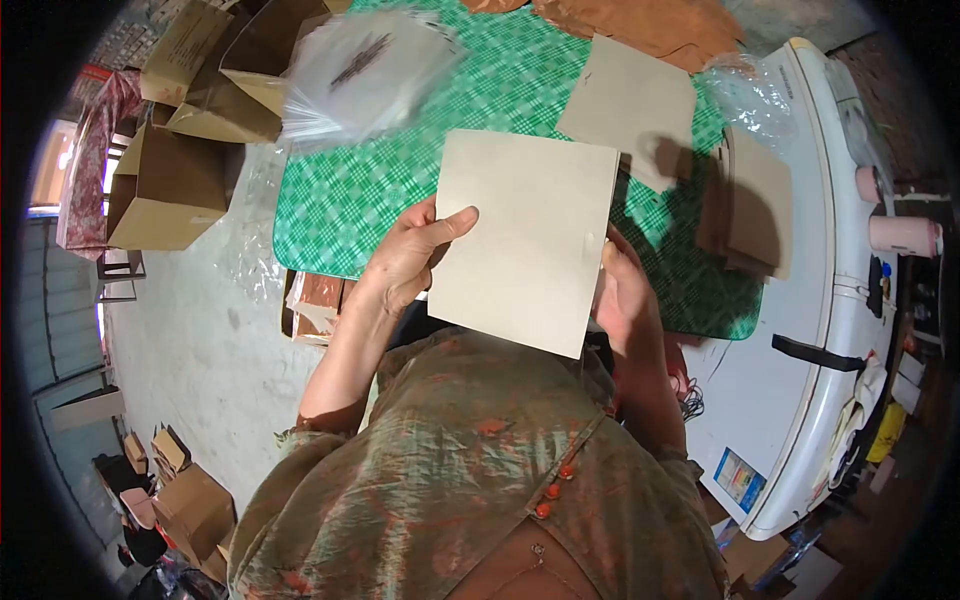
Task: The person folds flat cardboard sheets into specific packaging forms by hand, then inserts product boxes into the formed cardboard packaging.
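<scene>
Between my two hands is a flat, square-cornered piece of beige cardboard (525,235), tilted above the near edge of the table. My left hand (410,245) grips its left edge, thumb lying across the top face and fingers underneath. At the right edge, my right hand (625,285) holds it with the thumb along the side; the other fingers are partly hidden behind it. Another beige sheet (630,110) lies on the green checked tablecloth (350,215) beyond my right hand. Farther right sits a stack of beige cardboard pieces (760,205), partly in shadow.
A pile of clear plastic bags (370,75) lies at the table's far left. Open cardboard boxes (175,190) stand left of the table. Brown sheet material (645,25) covers the far edge. A white appliance (810,300) runs along the right, with clear plastic film (750,90) near its top.
</scene>
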The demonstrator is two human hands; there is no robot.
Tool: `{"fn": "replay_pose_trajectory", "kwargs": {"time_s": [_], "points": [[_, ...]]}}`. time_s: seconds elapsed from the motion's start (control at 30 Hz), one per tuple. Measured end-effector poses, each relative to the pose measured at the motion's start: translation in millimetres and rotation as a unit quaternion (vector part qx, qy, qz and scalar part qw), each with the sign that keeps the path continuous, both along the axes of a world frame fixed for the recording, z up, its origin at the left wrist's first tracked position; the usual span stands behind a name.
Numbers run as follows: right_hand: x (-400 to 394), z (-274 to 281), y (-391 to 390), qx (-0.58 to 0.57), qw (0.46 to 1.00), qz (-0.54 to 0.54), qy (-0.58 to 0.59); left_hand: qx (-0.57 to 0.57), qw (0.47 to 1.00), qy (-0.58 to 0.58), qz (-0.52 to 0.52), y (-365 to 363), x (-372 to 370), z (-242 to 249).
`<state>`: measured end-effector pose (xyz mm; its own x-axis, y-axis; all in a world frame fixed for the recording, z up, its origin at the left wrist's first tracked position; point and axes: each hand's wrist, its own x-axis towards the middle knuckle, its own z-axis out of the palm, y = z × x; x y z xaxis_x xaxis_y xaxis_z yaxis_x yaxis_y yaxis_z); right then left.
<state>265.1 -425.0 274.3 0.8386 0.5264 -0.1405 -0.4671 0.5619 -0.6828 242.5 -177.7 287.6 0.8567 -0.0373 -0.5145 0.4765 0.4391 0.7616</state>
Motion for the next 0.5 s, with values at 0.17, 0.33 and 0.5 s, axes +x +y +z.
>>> {"fn": "replay_pose_trajectory", "kwargs": {"time_s": [0.17,0.33,0.5], "points": [[0,-3,-4,-0.082,0.996,-0.022,0.032,0.024,0.999,-0.037,0.022,-5,1,4],[3,-21,-15,-0.092,0.995,-0.012,0.033,0.13,0.989,-0.048,-0.058,8,0,13],[-5,6,-5,-0.002,0.996,-0.003,0.094,0.07,0.995,-0.073,-0.014,3,3,8]]}}
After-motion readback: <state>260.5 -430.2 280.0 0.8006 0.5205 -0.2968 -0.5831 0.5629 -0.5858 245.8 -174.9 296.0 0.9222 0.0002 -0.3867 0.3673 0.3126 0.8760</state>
